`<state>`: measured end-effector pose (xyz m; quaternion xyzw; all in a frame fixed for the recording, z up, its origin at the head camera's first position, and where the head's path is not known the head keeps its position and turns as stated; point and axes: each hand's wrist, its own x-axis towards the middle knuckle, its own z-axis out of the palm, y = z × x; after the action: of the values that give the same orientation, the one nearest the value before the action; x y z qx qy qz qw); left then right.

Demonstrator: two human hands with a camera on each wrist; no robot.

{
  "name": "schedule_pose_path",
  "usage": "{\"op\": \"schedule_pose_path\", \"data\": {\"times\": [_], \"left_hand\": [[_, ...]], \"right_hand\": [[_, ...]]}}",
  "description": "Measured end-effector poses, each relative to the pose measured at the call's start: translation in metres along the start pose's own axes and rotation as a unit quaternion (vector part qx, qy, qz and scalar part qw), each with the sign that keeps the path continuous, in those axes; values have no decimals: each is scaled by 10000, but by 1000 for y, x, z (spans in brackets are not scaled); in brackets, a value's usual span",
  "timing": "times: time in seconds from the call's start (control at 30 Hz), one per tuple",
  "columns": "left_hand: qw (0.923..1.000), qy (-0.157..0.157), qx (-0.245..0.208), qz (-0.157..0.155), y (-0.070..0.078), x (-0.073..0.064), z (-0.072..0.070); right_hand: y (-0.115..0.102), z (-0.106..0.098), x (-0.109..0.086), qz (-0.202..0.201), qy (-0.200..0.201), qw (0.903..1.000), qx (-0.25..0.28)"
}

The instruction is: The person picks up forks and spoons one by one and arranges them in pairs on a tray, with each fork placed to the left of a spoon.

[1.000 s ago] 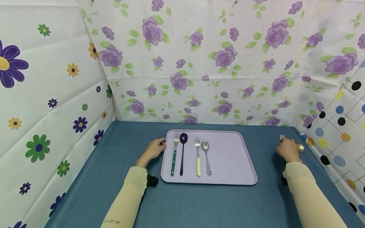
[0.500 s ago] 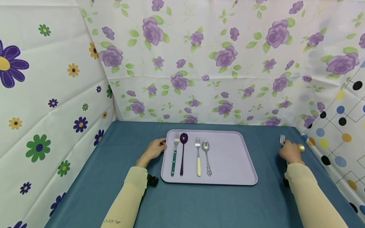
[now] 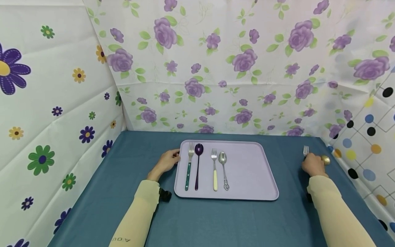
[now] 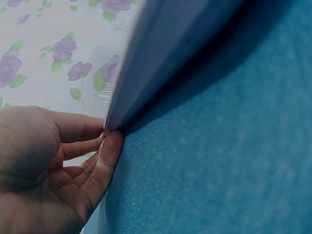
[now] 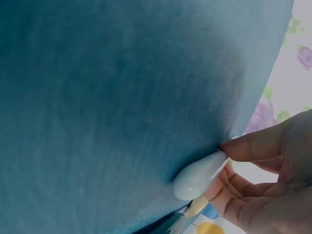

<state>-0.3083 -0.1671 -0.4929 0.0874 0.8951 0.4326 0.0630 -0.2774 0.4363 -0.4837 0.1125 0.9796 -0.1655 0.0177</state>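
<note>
The lilac tray (image 3: 247, 171) lies at the middle of the table. On its left half, from left to right, are a green-handled fork (image 3: 188, 171), a dark purple spoon (image 3: 197, 168), a cream-handled fork (image 3: 215, 171) and a silver spoon (image 3: 224, 169). My left hand (image 3: 166, 161) pinches the tray's left rim, thumb and fingers meeting there in the left wrist view. Over at the right, my right hand (image 3: 314, 164) pinches another fork (image 3: 306, 150) by its white handle (image 5: 197, 180); its tines stick out past the fingers. Right beside that hand shows a gold spoon bowl (image 3: 325, 160).
Blue-green cloth (image 3: 234, 219) covers the table. A rose-patterned sheet (image 3: 216, 85) hangs along the back, a daisy-patterned one (image 3: 68, 137) at the left, and a dotted one (image 3: 376, 164) at the right. The tray's right half is bare lilac surface.
My right hand has shifted slightly right and nearer to me, and more of the fork's tines shows past the fingers. The left hand and the tray have stayed in place.
</note>
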Motion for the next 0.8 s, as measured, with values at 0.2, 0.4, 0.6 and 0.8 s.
{"op": "schedule_pose_path", "data": {"times": [0.2, 0.4, 0.6, 0.8], "left_hand": [[10000, -26, 23, 13, -1, 1, 0], [10000, -29, 6, 20, -2, 2, 0], [10000, -12, -8, 32, -3, 1, 0], [10000, 0, 41, 40, -4, 2, 1]], "right_hand": [[0, -2, 1, 153, -118, 9998, 58], [-3, -4, 0, 419, -170, 9986, 260], [-7, -4, -1, 501, -196, 9975, 452], [-9, -5, -3, 563, -246, 9968, 513]]}}
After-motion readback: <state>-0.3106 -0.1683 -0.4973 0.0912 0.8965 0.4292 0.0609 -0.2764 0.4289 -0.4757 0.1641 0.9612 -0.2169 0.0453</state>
